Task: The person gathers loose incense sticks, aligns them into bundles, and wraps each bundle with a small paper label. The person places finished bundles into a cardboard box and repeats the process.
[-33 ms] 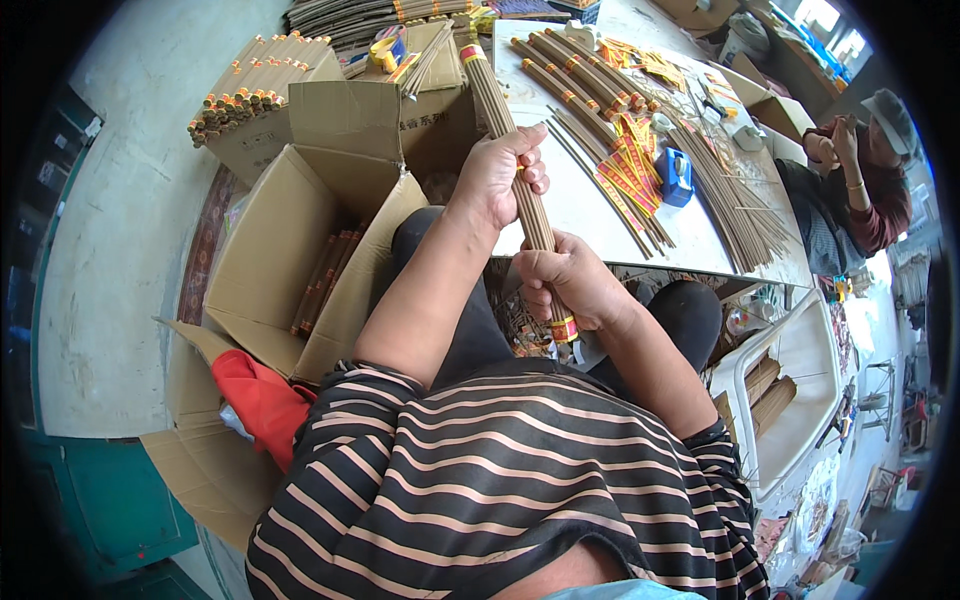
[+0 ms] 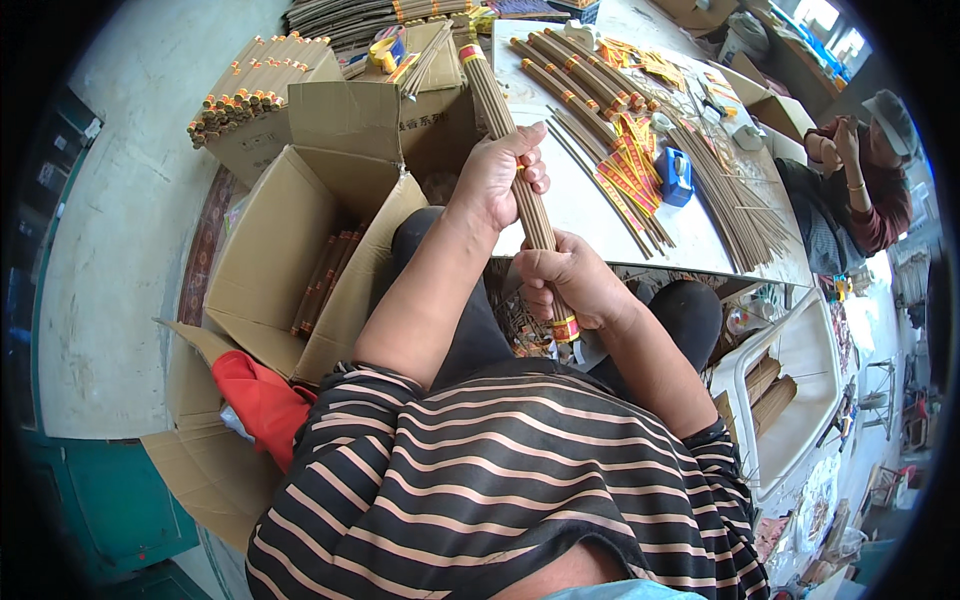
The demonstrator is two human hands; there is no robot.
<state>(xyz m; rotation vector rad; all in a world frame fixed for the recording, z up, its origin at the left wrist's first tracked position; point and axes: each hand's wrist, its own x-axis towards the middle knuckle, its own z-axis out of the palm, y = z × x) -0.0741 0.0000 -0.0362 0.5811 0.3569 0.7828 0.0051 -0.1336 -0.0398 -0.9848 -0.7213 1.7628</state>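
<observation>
A bundle of brown incense sticks [image 2: 536, 215] slants in front of me, with a red and yellow band near each end. My left hand [image 2: 500, 178] is closed round its upper half, and my right hand [image 2: 574, 280] grips it lower down, close to the bottom band. On the white table [image 2: 620, 252] beyond lie several banded incense bundles [image 2: 570, 75], a pile of red and yellow paper labels [image 2: 632, 172], a blue tape dispenser [image 2: 676, 177] and a spread of loose sticks [image 2: 725, 195].
An open cardboard box [image 2: 262, 250] at my left holds several bundles. Stacked bundles [image 2: 262, 85] rest on another box behind it. A red cloth [image 2: 262, 410] hangs over a box flap. A white tub [image 2: 815, 385] with sticks stands at right. Another person [image 2: 870, 185] sits at far right.
</observation>
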